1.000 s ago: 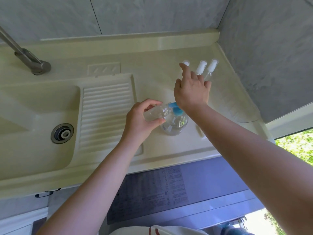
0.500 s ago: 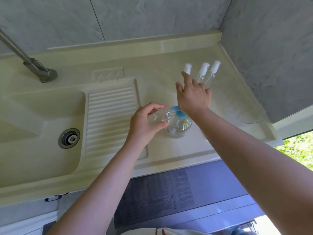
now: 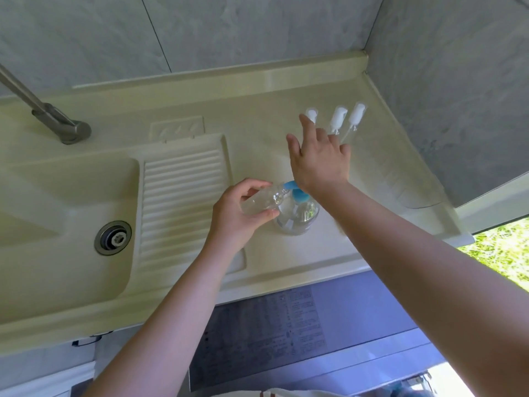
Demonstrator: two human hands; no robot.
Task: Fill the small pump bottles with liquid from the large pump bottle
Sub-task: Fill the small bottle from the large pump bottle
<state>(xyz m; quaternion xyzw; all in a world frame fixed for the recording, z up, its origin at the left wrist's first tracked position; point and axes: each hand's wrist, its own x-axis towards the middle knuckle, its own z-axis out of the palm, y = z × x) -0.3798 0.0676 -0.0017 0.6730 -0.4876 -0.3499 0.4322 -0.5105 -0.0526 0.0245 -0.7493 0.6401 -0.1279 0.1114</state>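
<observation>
- The left hand (image 3: pixel 237 216) curls round a small clear bottle (image 3: pixel 259 199), tilted on its side, its open neck just beside the blue spout of the big pump bottle (image 3: pixel 297 212)
- The big bottle stands upright on the worktop (image 3: pixel 286 253), right of the ribbed drainer (image 3: pixel 183 202)
- The right hand (image 3: pixel 319 160) reaches forward above the pump, fingers spread and straight, holding nothing
- Three small capped bottles (image 3: pixel 337 120) stand in a row near the back corner, just past the fingertips

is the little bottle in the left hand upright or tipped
Tipped. The small bottle lies nearly sideways in the left hand, its open neck pointing at the blue spout of the large pump bottle.
</observation>
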